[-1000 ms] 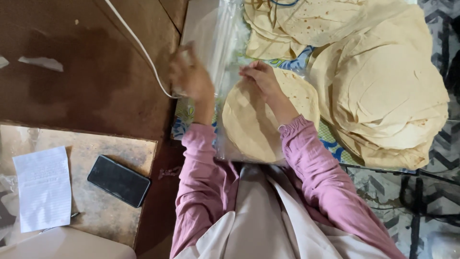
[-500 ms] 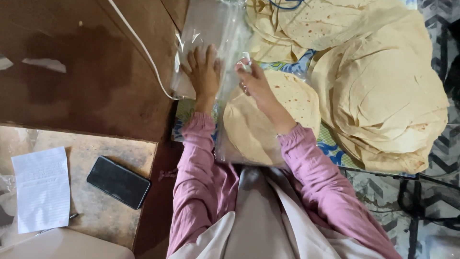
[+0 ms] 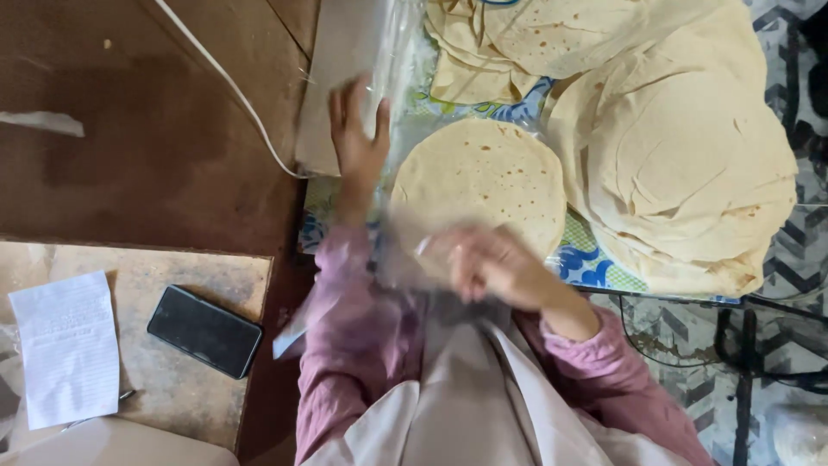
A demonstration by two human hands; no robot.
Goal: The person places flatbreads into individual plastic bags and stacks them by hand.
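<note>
A small stack of round flatbreads [image 3: 483,177] lies on a patterned cloth in front of me. My left hand [image 3: 358,142] is spread flat, fingers apart, pressing on clear plastic bags [image 3: 379,52] just left of that stack. My right hand [image 3: 492,263] is blurred, low near my body, pinching a thin clear plastic bag [image 3: 405,250] that drapes over the near edge of the flatbreads and across my left sleeve. A large heap of flatbreads [image 3: 681,164] sits to the right, and more flatbreads [image 3: 509,34] lie at the top.
A white cable [image 3: 228,86] runs across the brown floor on the left. A black phone [image 3: 204,330] and a sheet of lined paper [image 3: 67,349] rest on a board at lower left. Dark cables [image 3: 742,345] lie on the patterned floor at right.
My right hand has pulled back from the far edge of the small stack toward my body, drawing a plastic bag with it. My left hand has stayed on the bags.
</note>
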